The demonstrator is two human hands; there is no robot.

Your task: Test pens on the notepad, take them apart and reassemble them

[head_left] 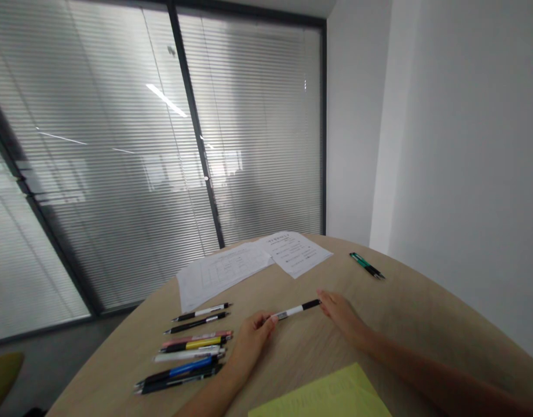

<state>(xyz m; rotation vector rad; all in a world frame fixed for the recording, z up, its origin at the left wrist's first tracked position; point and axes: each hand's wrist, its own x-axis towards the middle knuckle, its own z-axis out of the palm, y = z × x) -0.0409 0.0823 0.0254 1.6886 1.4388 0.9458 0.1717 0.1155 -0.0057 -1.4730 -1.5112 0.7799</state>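
Note:
A white pen with a black cap (296, 310) is held level just above the wooden table (405, 313) between both hands. My left hand (252, 337) pinches its white end with closed fingers. My right hand (341, 313) grips the black cap end, fingers pressed together. To the left of my left hand, several pens (192, 350) lie side by side in a row: black, pink, yellow, white and blue ones.
Two printed white sheets (249, 263) lie at the table's far side. Two green-and-black pens (366, 265) rest at the far right. A yellow sheet (327, 397) sits at the near edge. Glass walls with blinds stand behind the table.

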